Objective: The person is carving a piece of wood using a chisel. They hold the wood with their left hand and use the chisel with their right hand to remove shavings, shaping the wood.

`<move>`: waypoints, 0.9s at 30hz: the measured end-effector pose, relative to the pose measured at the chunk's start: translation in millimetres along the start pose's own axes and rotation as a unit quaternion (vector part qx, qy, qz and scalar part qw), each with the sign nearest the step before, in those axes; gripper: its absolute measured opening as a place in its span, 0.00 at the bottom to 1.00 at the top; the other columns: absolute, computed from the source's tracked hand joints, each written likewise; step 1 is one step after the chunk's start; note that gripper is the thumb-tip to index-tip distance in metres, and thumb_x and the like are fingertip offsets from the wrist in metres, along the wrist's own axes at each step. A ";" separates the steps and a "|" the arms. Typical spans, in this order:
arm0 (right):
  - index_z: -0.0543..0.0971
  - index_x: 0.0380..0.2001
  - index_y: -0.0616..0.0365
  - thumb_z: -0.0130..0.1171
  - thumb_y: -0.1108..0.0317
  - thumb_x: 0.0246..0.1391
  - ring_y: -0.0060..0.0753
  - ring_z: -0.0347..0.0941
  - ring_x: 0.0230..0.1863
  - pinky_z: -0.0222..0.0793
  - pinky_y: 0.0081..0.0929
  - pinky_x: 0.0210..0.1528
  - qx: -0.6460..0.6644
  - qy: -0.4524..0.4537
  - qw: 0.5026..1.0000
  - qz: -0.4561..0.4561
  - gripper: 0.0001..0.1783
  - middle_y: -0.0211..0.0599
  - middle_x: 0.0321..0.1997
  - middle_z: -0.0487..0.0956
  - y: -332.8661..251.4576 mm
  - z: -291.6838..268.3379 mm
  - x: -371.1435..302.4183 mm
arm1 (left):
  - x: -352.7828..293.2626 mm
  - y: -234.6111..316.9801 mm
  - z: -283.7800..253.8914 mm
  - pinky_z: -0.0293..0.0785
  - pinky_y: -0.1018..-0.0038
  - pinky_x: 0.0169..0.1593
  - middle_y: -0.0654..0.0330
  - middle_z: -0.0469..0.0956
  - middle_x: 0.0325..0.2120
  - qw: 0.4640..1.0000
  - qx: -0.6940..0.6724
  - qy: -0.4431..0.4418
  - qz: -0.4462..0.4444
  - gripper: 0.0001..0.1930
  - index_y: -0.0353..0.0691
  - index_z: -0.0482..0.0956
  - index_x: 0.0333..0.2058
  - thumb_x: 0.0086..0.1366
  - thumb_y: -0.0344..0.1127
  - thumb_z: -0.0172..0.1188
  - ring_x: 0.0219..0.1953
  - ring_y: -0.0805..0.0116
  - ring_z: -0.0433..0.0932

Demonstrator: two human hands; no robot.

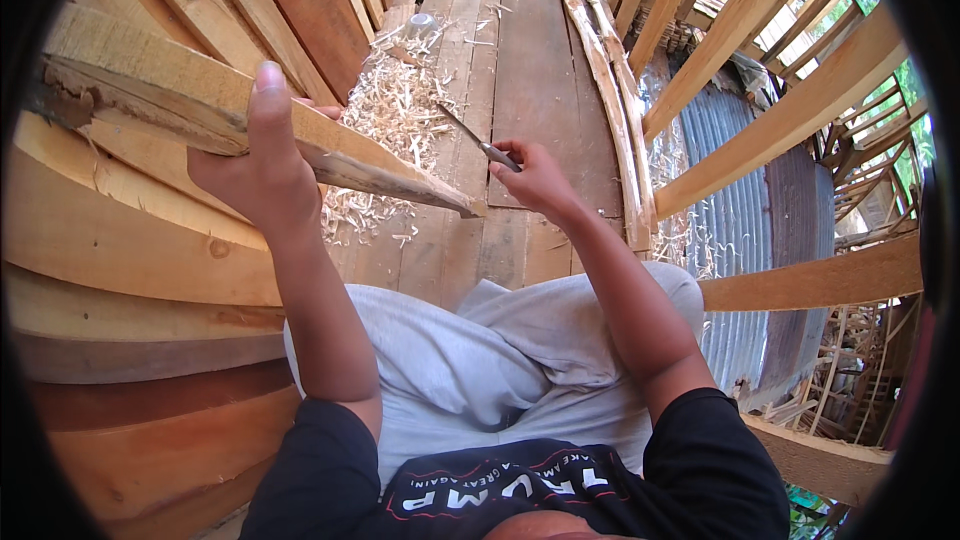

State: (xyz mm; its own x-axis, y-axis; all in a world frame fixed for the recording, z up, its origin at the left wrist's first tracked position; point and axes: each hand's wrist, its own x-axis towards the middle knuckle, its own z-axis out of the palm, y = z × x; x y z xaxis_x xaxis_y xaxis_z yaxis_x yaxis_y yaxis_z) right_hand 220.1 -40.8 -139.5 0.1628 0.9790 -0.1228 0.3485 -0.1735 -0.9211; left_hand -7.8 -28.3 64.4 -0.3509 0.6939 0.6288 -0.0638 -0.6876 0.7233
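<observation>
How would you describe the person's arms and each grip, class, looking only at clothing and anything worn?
Short, plain black sleeves, the left sleeve and right sleeve, cover the upper arms. The left forearm and right forearm are bare, with no watch or bracelet visible. The left grip and right grip are ungloved human hands, with no ring in view.

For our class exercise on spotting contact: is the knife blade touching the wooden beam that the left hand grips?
Apart. The head view shows shavings and floorboards in the gap between the knife blade and the wooden beam.
</observation>
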 end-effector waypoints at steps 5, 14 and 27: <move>0.77 0.46 0.64 0.58 0.59 0.60 0.24 0.69 0.26 0.66 0.27 0.28 -0.031 -0.124 0.988 0.087 0.20 0.34 0.30 0.78 1.4 5.7 7.4 | -3.2 -16.5 11.1 0.78 0.71 0.23 0.54 0.74 0.17 1.000 0.003 0.007 0.013 0.15 0.27 0.71 0.34 0.57 0.34 0.62 0.16 0.66 0.75; 0.74 0.32 0.61 0.41 0.45 0.66 0.23 0.53 0.16 0.54 0.27 0.19 0.130 -0.223 0.905 0.338 0.27 0.27 0.18 0.63 15.5 18.7 12.9 | -5.2 -27.1 21.6 0.80 0.69 0.24 0.52 0.74 0.24 0.998 0.020 0.058 -0.023 0.22 0.24 0.68 0.40 0.57 0.37 0.64 0.18 0.63 0.77; 0.74 0.26 0.72 0.30 0.50 0.66 0.56 0.75 0.28 0.68 0.48 0.34 -0.105 -0.060 0.985 0.121 0.35 0.57 0.24 0.75 -10.8 41.3 9.8 | 2.3 -34.3 18.5 0.75 0.69 0.26 0.54 0.71 0.16 0.995 0.041 0.089 -0.033 0.18 0.30 0.71 0.32 0.56 0.42 0.63 0.19 0.62 0.76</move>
State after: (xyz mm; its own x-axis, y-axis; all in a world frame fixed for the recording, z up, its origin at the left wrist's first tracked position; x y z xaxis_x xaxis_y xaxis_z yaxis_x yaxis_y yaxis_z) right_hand 179.8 -24.9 -146.0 0.1577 0.9098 -0.3838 0.4978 -0.4089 -0.7649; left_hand 10.9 0.8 46.3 -0.5089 0.6828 0.5243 -0.0183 -0.6174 0.7864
